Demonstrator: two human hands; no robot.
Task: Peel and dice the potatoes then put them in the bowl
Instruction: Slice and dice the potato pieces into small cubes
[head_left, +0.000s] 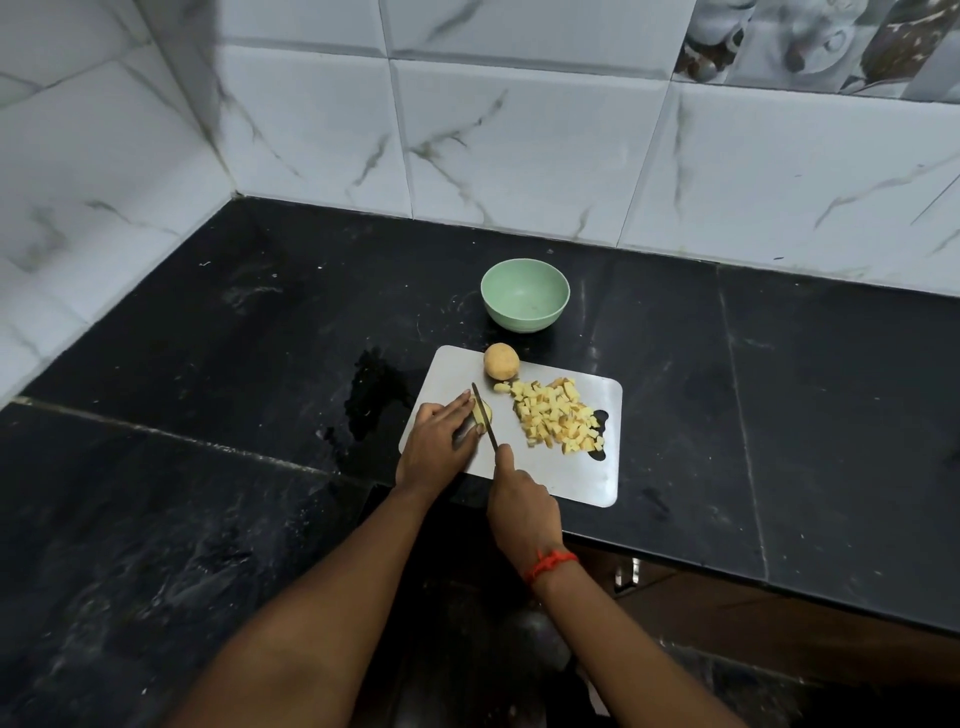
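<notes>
Head view | mid-frame, we pin the potato piece (481, 412) under the left hand (436, 441), fingers straight, to steady it | right hand (519, 506) fingers clamp the knife (484, 418), blade alongside | dice (558, 418) heaped right, freeing board (571, 478) space | bowl (524, 293) above, unfilled

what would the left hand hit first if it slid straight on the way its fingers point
Probably the knife blade right beside the left hand; past its tip, the whole potato, though depth is unclear.
</notes>
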